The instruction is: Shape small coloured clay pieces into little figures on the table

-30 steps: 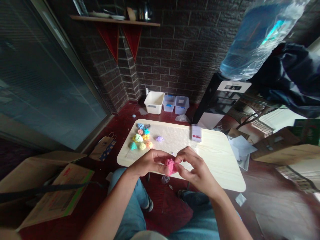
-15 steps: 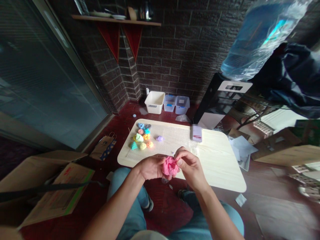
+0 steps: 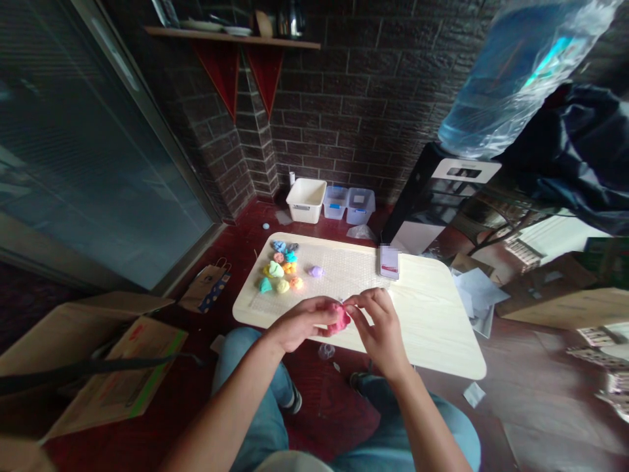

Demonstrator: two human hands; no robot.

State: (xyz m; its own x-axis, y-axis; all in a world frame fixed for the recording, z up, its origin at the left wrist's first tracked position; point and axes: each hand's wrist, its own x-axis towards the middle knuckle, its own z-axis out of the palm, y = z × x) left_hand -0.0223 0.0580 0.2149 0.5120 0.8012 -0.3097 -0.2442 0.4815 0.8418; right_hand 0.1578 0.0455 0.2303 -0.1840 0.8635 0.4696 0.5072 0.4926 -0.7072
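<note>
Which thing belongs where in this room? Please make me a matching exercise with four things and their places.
Things
1. pink, soft, crumpled lump
2. small lilac soft lump
3. white rectangular plastic bin
4. large blue film-wrapped bottle

Places
A. on the dark red floor
B. atop the black dispenser
C. in the left hand, at the right hand's fingertips
D. on the pale wooden table

Pairs: 1-C, 2-D, 3-A, 4-B
</note>
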